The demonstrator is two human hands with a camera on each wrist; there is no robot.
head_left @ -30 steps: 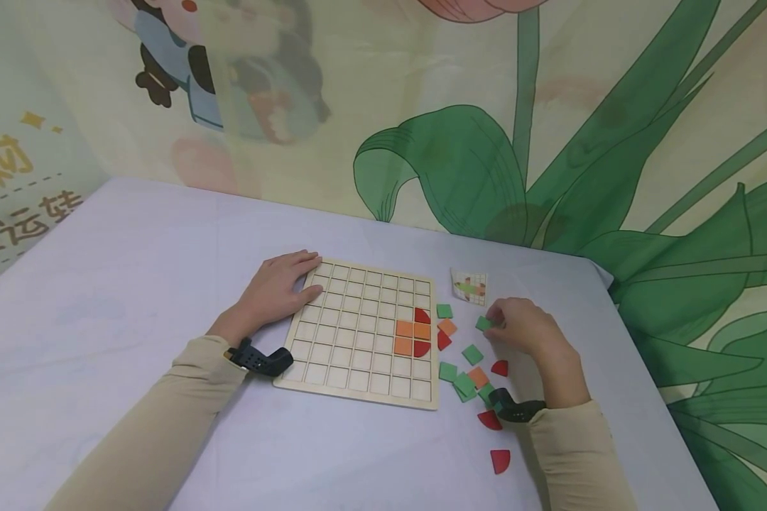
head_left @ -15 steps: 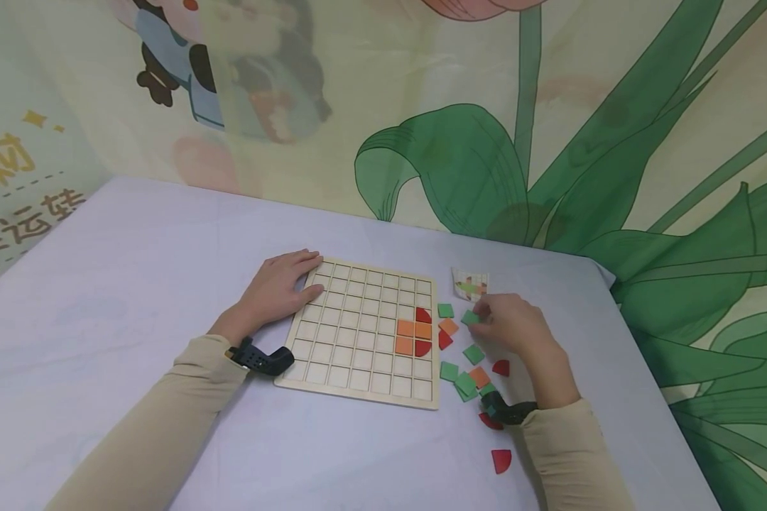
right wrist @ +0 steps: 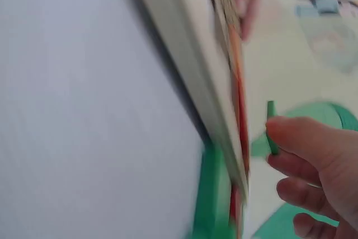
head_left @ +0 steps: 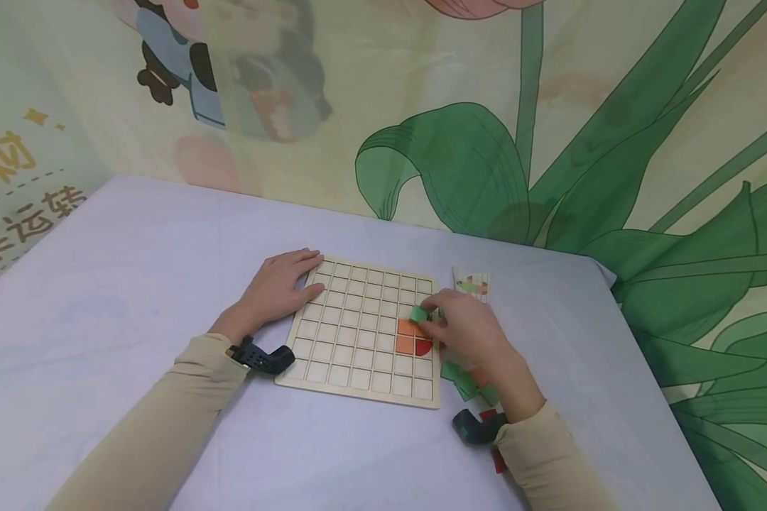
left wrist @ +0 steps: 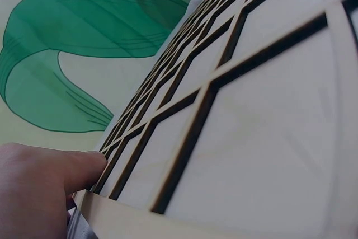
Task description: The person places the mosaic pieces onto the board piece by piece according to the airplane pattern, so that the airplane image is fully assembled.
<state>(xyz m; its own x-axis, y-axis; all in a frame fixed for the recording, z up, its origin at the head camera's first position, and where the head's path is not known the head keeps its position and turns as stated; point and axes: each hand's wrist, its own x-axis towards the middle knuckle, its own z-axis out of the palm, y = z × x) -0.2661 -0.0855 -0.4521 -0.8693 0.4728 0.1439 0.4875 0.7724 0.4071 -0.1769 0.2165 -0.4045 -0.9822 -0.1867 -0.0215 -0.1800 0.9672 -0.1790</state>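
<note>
Just right of centre in the head view, my right grip point(head_left: 465, 325) is narrowly pinching a green tile point(head_left: 417, 314) over the right side of the wooden grid board point(head_left: 344, 336). At the board's upper-left edge, my left grip point(head_left: 284, 284) is resting with its fingers extended. Orange tiles point(head_left: 405, 345) and a red piece point(head_left: 424, 348) are sitting in cells below the pinched tile, while loose green tiles point(head_left: 463, 384) are lying on the desk point(head_left: 134, 319) beside the board's lower right. A small printed card point(head_left: 471, 282) is showing above my right grip.
</note>
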